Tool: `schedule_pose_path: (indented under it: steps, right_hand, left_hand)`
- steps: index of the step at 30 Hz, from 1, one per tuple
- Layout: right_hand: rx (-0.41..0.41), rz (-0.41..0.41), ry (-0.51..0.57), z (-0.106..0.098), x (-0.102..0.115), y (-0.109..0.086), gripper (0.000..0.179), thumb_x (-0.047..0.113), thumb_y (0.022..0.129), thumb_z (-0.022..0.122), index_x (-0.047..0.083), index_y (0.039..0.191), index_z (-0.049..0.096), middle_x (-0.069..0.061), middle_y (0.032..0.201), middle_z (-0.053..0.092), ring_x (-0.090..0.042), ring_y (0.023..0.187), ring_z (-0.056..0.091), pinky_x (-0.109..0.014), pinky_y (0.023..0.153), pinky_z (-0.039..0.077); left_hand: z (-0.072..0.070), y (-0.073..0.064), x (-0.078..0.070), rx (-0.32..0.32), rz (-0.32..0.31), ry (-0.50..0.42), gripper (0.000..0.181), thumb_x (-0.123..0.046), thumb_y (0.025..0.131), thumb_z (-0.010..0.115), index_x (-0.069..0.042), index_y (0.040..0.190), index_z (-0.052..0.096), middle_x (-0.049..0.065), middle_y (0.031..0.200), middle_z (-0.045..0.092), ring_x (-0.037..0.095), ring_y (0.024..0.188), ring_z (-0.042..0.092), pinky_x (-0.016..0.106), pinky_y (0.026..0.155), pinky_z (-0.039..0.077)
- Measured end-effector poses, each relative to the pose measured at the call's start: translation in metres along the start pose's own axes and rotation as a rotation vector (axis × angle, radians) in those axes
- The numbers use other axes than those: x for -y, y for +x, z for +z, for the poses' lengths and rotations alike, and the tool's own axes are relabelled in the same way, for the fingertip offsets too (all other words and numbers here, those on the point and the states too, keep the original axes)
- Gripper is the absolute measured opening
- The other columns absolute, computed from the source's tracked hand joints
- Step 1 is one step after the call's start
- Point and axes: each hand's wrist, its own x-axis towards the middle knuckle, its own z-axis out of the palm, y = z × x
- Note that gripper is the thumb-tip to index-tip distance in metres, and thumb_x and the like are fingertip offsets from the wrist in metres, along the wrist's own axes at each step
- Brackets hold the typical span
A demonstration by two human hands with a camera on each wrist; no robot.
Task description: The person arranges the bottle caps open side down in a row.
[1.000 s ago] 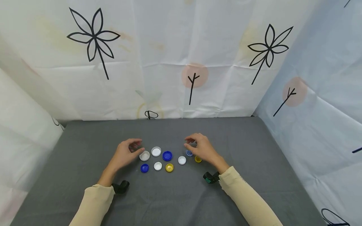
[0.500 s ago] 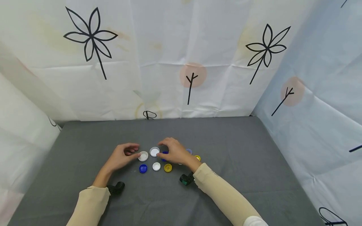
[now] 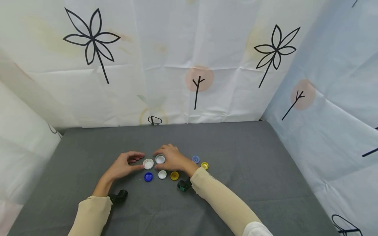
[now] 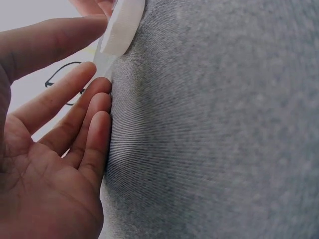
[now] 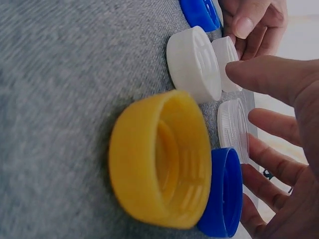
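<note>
My left hand [image 3: 124,164] rests beside a large white bottle cap [image 3: 148,164], thumb tip right at its rim and fingers loosely bent. In the left wrist view, that white cap's ridged side [image 4: 124,27] lies past the thumb. My right hand [image 3: 173,159] arches around a clear-rimmed cap [image 3: 160,159], thumb in front and fingers behind. The right wrist view has the fingers spread beside this clear cap [image 5: 233,127], and a blue cap [image 5: 224,199] by the lower fingers. In the head view my right hand hides this blue cap.
In front lie a small blue cap [image 3: 148,177], a small white cap [image 3: 162,174] and a yellow cap [image 3: 174,176]. To the right of my right hand are a light blue cap [image 3: 195,159] and another yellow cap [image 3: 204,166]. All lie on a grey cloth-covered table [image 3: 236,154].
My right hand has moved left from beside the light blue cap to the clear-rimmed cap, uncovering the right-hand caps. The left hand stays by the white cap, its thumb at the rim.
</note>
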Motion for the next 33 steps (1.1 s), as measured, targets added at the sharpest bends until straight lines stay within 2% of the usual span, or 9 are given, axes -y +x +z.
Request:
schedule_pose_path:
  steps: [7,13,19,27,33]
  right_hand:
    - [-0.012,0.017,-0.035,0.005,0.003,0.003,0.048,0.042,0.089,0.080,0.023,0.131,0.069,0.000,0.125,0.059,-0.018,0.118,0.049,-0.035,0.093,0.037]
    - [-0.043,0.049,-0.061,0.010,0.009,0.003,0.043,0.046,0.090,0.077,0.026,0.127,0.071,0.000,0.125,0.057,-0.017,0.115,0.047,-0.034,0.090,0.034]
    - [-0.073,0.063,-0.076,0.015,0.012,0.003,0.040,0.047,0.090,0.076,0.027,0.124,0.073,0.001,0.123,0.056,-0.016,0.111,0.046,-0.032,0.087,0.033]
    - [-0.138,0.039,-0.005,0.011,0.013,-0.001,0.038,0.044,0.092,0.075,0.025,0.125,0.072,0.001,0.123,0.058,-0.016,0.113,0.048,-0.034,0.090,0.034]
    - [-0.186,0.010,0.074,0.000,0.012,-0.011,0.038,0.037,0.093,0.075,0.021,0.127,0.070,0.000,0.123,0.060,-0.017,0.113,0.050,-0.037,0.092,0.035]
  left_hand:
    - [0.001,0.001,0.002,0.029,-0.001,0.049,0.050,-0.016,0.082,0.087,0.000,0.125,0.068,0.015,0.122,0.064,0.031,0.110,0.059,0.051,0.095,0.048]
    - [0.003,0.004,0.000,0.039,0.048,0.089,0.038,-0.017,0.085,0.084,-0.001,0.117,0.072,0.014,0.117,0.062,0.032,0.107,0.058,0.053,0.092,0.048]
    - [0.004,0.005,-0.002,0.041,0.032,0.103,0.031,-0.017,0.087,0.083,-0.003,0.113,0.074,0.013,0.116,0.060,0.032,0.107,0.056,0.054,0.092,0.048]
    - [0.005,0.004,-0.010,-0.001,0.042,0.099,0.031,-0.016,0.088,0.082,-0.003,0.114,0.074,0.011,0.111,0.065,0.027,0.101,0.059,0.047,0.087,0.050]
    - [0.007,0.006,-0.024,-0.019,0.035,0.032,0.031,-0.014,0.090,0.080,-0.001,0.117,0.071,0.008,0.106,0.071,0.021,0.092,0.066,0.039,0.082,0.055]
